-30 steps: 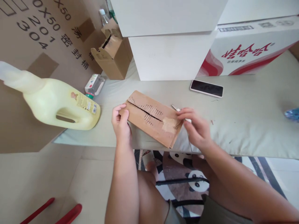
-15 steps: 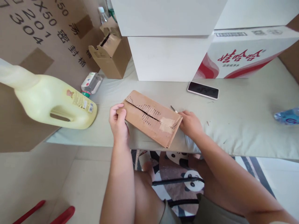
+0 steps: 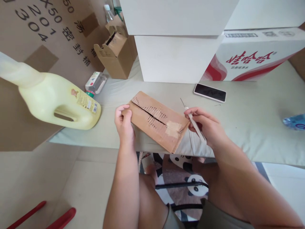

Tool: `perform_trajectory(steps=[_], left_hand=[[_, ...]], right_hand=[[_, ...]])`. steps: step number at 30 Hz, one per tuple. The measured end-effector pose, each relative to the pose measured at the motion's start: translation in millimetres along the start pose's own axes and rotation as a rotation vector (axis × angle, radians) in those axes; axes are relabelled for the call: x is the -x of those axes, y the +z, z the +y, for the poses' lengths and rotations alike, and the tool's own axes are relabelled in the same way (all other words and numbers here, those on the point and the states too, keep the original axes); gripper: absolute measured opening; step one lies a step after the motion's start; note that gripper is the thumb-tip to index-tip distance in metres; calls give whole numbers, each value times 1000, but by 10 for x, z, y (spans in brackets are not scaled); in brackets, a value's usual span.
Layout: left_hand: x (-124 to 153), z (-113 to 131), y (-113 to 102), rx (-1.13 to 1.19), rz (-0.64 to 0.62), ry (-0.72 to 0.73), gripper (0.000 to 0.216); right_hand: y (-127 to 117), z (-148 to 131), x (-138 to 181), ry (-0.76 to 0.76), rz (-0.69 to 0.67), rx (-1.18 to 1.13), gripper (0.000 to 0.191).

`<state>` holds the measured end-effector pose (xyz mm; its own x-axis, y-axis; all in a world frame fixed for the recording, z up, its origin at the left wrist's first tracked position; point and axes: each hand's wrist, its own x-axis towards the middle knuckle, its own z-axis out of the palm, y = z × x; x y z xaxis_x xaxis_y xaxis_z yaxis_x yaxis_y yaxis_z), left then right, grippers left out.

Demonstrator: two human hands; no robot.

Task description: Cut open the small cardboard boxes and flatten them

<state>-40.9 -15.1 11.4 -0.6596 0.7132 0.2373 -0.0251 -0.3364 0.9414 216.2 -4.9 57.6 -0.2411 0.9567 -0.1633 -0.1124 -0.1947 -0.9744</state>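
Lightly creased cloth (image 3: pixel 243 124) under the cardboard box (image 3: pixel 152 132), white boxes (image 3: pixel 176 58) behind.

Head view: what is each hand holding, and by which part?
Left hand holds the cardboard box by its left end; right hand holds a thin-bladed tool by its white handle.
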Motion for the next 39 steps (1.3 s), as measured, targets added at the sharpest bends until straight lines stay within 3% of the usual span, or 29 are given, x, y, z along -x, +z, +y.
perform_trajectory(steps=[4,9,13,16,19,22,26,29,39], left_hand=[[5,-25,-5,4,-3,-6,18],[15,-34,9,-37,-16,8,19],[19,-33,18,-35,-28,19,18],[21,-42,14,-22,-41,23,18],[25,-53,9,-21,-47,21,18],[26,-62,7,-30,-54,14,19],[25,-64,1,-32,-71,21,21],[30,-57,-3,-62,-73,21,22],[41,-45,14,-66,-67,16,21]], right_hand=[[8,6,108,-192,62,69,25],[-36,2,100,-342,80,-135,41],[-32,4,46,-392,84,-146,29],[-10,49,44,-451,45,-54,20],[20,92,80,-522,-12,161,37],[69,84,115,-589,-48,472,43],[156,28,110,-691,-65,717,31],[205,17,87,-731,-79,792,23],[260,-28,89,-722,-79,754,23]])
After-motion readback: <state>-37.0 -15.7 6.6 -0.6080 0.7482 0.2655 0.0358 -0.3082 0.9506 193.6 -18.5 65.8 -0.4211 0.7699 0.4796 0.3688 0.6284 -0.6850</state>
